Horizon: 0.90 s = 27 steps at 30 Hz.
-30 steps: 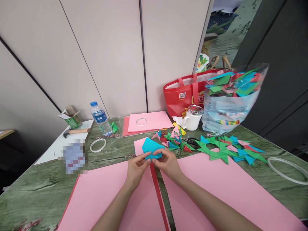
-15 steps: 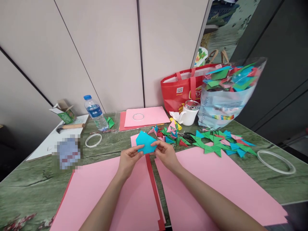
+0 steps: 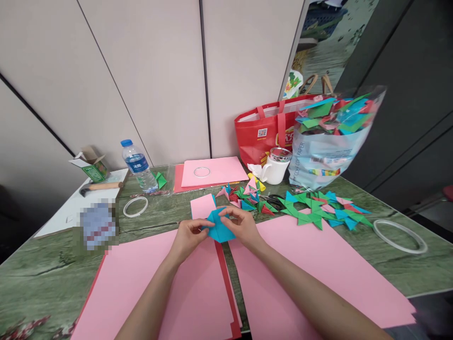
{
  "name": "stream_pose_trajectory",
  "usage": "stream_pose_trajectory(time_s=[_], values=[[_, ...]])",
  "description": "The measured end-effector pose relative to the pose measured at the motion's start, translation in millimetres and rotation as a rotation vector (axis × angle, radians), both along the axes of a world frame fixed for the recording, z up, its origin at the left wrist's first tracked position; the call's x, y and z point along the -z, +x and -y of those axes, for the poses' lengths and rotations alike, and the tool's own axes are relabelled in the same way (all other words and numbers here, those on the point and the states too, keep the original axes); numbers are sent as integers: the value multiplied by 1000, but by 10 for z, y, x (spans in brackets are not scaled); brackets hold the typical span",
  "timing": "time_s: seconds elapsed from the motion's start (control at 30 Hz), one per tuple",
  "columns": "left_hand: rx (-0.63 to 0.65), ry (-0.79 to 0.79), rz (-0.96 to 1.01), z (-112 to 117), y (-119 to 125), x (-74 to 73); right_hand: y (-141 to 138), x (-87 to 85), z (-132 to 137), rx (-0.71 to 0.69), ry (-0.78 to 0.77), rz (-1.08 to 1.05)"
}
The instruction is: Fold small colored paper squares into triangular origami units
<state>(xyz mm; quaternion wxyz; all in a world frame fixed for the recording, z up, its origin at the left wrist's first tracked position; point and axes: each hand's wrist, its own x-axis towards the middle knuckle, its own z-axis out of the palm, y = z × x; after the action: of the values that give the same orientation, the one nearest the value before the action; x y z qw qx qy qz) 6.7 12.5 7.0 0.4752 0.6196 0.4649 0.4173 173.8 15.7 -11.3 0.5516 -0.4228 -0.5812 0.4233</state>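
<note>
A folded piece of blue paper (image 3: 218, 229) is held between both hands just above the table, over the gap between two large pink sheets. My left hand (image 3: 188, 237) pinches its left edge. My right hand (image 3: 240, 225) grips its top and right side, fingers curled over it. A small pink square sheet (image 3: 202, 206) lies flat just behind the blue piece. The large pink sheets (image 3: 311, 264) lie under my forearms, with a red sheet's edge showing between them.
Folded paper pieces in several colours (image 3: 320, 210) lie behind on the right, near scissors (image 3: 276, 200), a white mug (image 3: 275, 167), a clear bag of folded pieces (image 3: 329, 141) and a red bag (image 3: 264, 134). A water bottle (image 3: 136, 165), tape rings (image 3: 135, 206) and a hammer (image 3: 99, 187) stand left.
The blue paper has come down toward the table and looks smaller, its upper part folded in. My right fingers have moved onto its top. The small pink square is now uncovered.
</note>
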Motion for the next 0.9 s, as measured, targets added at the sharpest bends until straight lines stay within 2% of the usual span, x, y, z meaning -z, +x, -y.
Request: stream_pose_trajectory(time_s=[0.1, 0.2, 0.43, 0.63, 0.77, 0.9], values=[[-24, 19, 46, -5, -7, -7, 3, 42, -12, -32, 7, 54], [-84, -1, 144, 2, -2, -20, 9, 65, -19, -2, -21, 50], [41, -121, 307, 45, 74, 39, -22, 83, -21, 29, 41, -27], [-77, -179, 403, -11, 16, 88, -6, 60, -11, -109, 51, 86], [-76, -186, 414, -26, -22, 55, 37, 24, -5, -244, 29, 103], [-50, -193, 423, -19, -19, 29, 63, -8, -8, -259, 7, 96]])
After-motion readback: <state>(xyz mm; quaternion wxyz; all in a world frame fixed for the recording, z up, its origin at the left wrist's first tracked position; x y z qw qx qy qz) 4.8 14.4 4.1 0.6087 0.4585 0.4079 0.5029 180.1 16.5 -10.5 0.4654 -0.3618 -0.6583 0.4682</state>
